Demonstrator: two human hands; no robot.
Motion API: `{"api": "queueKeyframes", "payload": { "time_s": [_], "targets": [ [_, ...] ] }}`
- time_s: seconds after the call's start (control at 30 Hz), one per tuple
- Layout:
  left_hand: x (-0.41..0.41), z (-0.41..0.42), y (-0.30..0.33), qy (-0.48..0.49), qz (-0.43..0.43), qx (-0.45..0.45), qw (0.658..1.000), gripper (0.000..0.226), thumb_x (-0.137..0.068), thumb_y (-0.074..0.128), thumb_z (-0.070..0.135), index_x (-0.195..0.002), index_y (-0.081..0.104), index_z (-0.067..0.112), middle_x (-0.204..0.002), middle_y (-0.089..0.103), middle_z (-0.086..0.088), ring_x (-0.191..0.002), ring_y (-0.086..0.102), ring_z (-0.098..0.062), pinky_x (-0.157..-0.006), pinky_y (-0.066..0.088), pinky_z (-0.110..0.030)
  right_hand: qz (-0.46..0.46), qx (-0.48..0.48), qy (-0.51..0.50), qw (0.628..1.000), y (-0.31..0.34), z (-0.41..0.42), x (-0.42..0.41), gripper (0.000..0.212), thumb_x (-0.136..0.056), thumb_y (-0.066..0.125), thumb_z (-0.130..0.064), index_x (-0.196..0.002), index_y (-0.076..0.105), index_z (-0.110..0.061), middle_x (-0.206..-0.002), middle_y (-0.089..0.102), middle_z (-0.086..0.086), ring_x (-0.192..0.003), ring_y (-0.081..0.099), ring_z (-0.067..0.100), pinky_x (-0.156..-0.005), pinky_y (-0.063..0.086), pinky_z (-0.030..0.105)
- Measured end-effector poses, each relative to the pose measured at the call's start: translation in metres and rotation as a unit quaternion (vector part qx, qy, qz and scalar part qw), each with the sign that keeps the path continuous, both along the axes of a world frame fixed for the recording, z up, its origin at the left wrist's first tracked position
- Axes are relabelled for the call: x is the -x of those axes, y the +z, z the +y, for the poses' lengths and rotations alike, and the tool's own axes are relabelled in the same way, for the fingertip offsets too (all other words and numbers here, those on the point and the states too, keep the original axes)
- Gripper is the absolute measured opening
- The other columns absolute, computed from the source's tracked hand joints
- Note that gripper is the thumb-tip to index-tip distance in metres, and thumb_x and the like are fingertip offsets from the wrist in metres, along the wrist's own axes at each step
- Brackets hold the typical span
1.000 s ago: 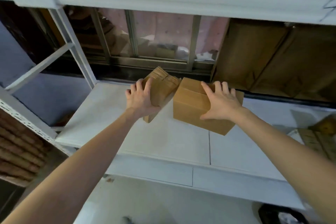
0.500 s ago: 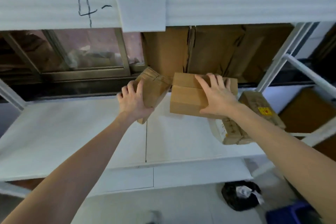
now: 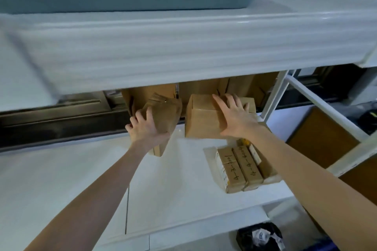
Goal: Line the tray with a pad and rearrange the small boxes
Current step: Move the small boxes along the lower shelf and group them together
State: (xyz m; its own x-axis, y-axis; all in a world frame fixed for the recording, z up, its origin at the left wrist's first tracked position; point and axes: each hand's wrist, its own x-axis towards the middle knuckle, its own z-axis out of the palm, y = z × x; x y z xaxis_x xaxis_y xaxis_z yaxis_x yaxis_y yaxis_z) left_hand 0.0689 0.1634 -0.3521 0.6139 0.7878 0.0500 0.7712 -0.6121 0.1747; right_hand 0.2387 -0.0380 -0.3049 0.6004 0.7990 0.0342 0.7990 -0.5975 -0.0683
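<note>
L hand (image 3: 148, 129) grips tilted brown packet (image 3: 166, 117), R hand (image 3: 236, 119) clasps box (image 3: 204, 117) by shelf (image 3: 61, 179) back edge; small boxes (image 3: 239, 169) near R edge, open room left; tray (image 3: 122, 0) above

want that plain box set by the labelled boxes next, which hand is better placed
Right. The right hand already lies on the plain box, just behind the labelled boxes. The left hand is busy gripping the tilted box further left.
</note>
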Motion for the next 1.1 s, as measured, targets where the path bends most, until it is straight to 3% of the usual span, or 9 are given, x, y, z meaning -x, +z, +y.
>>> {"api": "queueKeyframes", "payload": {
  "time_s": [0.47,0.93,1.1],
  "targets": [
    [-0.010,-0.063,-0.052,0.157,0.007,0.036,0.987,0.102,-0.064,0.068,0.063,-0.138,0.014,0.020,-0.137,0.027,-0.018,-0.122,0.033,-0.039,-0.100,0.032,-0.051,0.071,0.078,0.094,0.990,-0.073,0.021,-0.066,0.121,-0.064,0.081,-0.027,-0.149,-0.005,-0.031,-0.154,0.006,0.010,-0.145,-0.003,0.036,-0.110,0.007,0.068],
    [-0.042,-0.119,-0.083,0.176,-0.011,0.030,0.984,0.102,-0.062,0.067,0.062,-0.140,0.019,0.017,-0.136,0.030,-0.016,-0.116,0.036,-0.038,-0.092,0.034,-0.049,0.103,0.170,0.112,0.974,-0.132,0.005,-0.101,0.119,-0.068,0.079,-0.037,-0.150,-0.006,-0.028,-0.157,0.000,0.010,-0.146,-0.004,0.033,-0.112,0.008,0.066],
    [-0.043,-0.128,-0.090,0.187,-0.003,0.029,0.982,0.100,-0.061,0.068,0.060,-0.139,0.022,0.017,-0.133,0.032,-0.017,-0.115,0.037,-0.038,-0.091,0.034,-0.049,0.098,0.182,0.128,0.970,-0.136,-0.003,-0.099,0.116,-0.073,0.076,-0.038,-0.150,-0.010,-0.026,-0.158,-0.011,0.012,-0.146,-0.011,0.033,-0.114,0.005,0.063]
  ]
}}
